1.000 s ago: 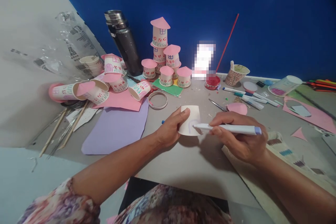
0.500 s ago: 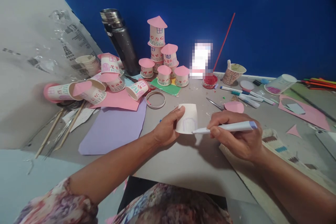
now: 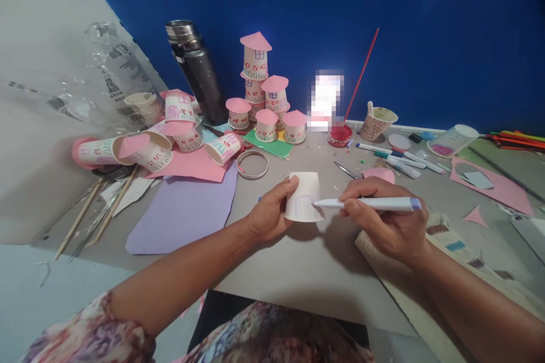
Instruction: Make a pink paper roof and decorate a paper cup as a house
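A white paper cup (image 3: 305, 190), upside down, is gripped in my left hand (image 3: 272, 210), with the thumb on its near side. Faint purple lines form an arched shape on the cup's wall. My right hand (image 3: 385, 218) is closed around a white marker (image 3: 378, 204) with a purple end. The marker's tip meets the cup at the right side of the arch. Behind the cup lies a roll of tape (image 3: 252, 164). A pair of scissors (image 3: 347, 169), partly hidden, and a pink paper disc (image 3: 378, 174) lie beyond my right hand.
Decorated cups with pink cone roofs (image 3: 255, 41) stand stacked at the back, beside a dark flask (image 3: 200, 74). Purple paper (image 3: 183, 215) lies left. Several markers (image 3: 400, 160), a patterned cup (image 3: 378, 123) and pink scraps (image 3: 476, 215) are on the right. A red container (image 3: 340, 136) holds a stick.
The marker tip has moved up from the cup's lower rim to the right side of the arch. My left hand still holds the cup; the view has shifted slightly.
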The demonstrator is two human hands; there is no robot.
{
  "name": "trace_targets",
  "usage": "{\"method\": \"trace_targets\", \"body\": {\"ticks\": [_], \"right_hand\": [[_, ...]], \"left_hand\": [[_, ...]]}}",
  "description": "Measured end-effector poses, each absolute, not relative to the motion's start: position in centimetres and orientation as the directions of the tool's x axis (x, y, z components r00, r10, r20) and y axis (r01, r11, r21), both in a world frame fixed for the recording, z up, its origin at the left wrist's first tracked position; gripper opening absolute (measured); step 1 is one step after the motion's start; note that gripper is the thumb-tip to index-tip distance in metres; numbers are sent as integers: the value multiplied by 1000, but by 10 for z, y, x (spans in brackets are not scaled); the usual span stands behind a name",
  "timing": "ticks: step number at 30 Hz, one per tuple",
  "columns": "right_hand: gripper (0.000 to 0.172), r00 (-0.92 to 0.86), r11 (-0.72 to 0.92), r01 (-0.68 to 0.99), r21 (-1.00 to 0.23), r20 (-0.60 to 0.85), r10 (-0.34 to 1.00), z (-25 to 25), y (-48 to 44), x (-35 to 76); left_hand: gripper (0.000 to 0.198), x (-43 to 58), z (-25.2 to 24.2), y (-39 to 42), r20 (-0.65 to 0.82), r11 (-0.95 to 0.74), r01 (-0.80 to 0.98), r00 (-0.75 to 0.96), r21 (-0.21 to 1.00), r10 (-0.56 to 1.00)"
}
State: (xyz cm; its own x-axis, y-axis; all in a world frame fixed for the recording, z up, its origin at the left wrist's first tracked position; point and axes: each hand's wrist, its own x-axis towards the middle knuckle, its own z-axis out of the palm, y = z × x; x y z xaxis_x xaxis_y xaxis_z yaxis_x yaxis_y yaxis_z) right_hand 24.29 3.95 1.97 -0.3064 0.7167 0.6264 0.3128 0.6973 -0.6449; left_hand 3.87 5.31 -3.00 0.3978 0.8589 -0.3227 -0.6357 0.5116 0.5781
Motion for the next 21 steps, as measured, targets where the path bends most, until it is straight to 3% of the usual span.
{"method": "trace_targets", "body": {"ticks": [11,17,21], "right_hand": [[16,-333,654,305,-692,566,754,21,39,243],[11,-302,681,301,-667,611,732,20,40,242],[18,-392,676,276,-684,562,729,20,40,242]], "left_hand": [[34,40,-28,53,-335,517,-642,394,567,856],[48,41,-32,53,-275,469,-636,384,613,881],[55,43,-34,53,-235,423,-633,363,648,902]]}}
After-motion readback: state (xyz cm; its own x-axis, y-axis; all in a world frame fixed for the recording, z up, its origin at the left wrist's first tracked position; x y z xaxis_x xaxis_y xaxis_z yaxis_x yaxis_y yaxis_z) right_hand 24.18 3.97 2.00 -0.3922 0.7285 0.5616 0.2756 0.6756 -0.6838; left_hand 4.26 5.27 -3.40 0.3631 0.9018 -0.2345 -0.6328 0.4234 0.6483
